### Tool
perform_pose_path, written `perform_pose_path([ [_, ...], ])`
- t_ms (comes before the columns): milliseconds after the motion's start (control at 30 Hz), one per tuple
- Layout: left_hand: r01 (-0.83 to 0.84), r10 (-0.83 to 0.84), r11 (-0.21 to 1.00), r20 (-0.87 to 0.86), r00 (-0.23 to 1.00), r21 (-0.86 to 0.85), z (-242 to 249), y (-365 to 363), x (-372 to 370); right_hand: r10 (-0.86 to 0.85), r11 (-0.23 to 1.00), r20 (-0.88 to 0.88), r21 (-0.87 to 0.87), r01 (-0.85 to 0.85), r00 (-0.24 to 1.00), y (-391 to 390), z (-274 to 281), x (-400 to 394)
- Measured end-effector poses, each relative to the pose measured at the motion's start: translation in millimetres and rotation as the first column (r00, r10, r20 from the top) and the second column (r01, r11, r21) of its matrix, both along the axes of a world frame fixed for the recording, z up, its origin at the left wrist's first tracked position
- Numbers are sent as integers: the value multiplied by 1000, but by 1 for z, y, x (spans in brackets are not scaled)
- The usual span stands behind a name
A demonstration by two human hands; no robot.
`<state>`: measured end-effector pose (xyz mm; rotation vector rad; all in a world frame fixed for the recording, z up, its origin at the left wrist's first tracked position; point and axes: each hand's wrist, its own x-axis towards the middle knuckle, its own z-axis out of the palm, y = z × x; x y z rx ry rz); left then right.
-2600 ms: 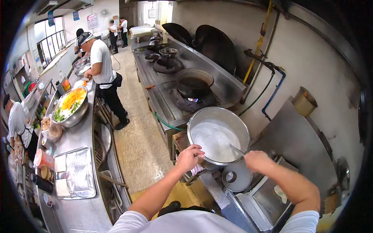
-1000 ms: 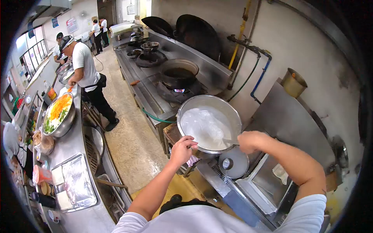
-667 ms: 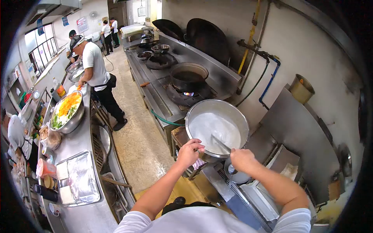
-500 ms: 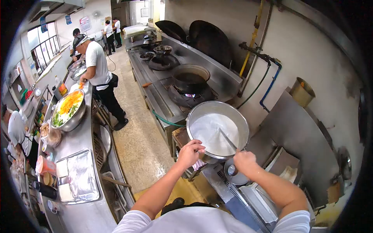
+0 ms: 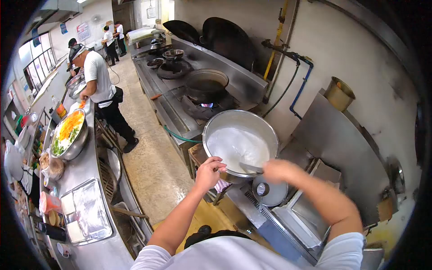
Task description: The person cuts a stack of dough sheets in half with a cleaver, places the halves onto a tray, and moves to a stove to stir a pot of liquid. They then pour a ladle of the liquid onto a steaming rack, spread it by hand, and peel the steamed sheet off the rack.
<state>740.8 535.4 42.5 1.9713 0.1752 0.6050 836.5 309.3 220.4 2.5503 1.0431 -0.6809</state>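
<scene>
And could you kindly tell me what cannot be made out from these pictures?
All in the head view:
Lower end of the metal utensil: sunk in the white liquid.
Its handle end: covered by the right hand, which is blurred.
Floor of the steel pot: under that liquid.
Print on the wall calendar: too small to read.
Bottom of the metal bucket: hidden by its wall.

a wide, round, silvery metal pot (image 5: pixel 240 119) stands open at the top, its rim thin and shiny, its inner wall bare above the contents. inside, a smooth white liquid (image 5: pixel 236 140) lies well below the rim, its surface faintly swirled. the left hand (image 5: pixel 208 173) is at the pot's near-left rim. the right hand (image 5: pixel 281 172), blurred, grips a grey utensil (image 5: pixel 249 168) that slants into the liquid near the right side; its submerged end appears flat, perhaps a blade or paddle.
</scene>
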Motion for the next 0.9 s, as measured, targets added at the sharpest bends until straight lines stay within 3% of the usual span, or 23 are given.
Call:
perform_pose_path([
  [100,-3,5,999,-30,1000,37,-1,1,0,75,991,271,87,-102,960,-1,-51,-27],
  [200,-12,13,997,-4,1000,76,-2,2,0,-3,992,471,112,-57,882,-15,-81,-28],
  [333,-15,15,998,5,1000,53,-4,1,1,151,987,233,-81,-135,961,-24,-30,-5],
  [433,-13,13,1000,-26,1000,20,4,-1,-3,74,990,124,-126,-58,990,-6,15,3],
  [533,-7,7,1000,-31,999,6,7,-1,-3,-27,931,-99,-364,-11,995,26,62,5],
  [633,-7,7,1000,2,1000,24,-3,1,1,-59,966,-102,-258,31,993,29,45,1],
  [667,-3,3,1000,6,1000,18,-6,1,1,-119,990,-69,-82,113,991,22,25,-7],
  [700,0,0,1000,12,1000,14,-9,2,2,-5,998,-43,-55,2,999,22,15,-20],
  [767,2,-2,1000,15,1000,16,-9,2,2,70,984,210,148,-103,975,10,-36,-34],
  [867,3,-3,999,6,1000,39,-2,2,-1,-30,994,475,110,-26,880,-4,-102,-30],
  [900,3,-3,999,1,1000,48,0,2,-3,-19,997,439,79,-18,898,-9,-99,-27],
])
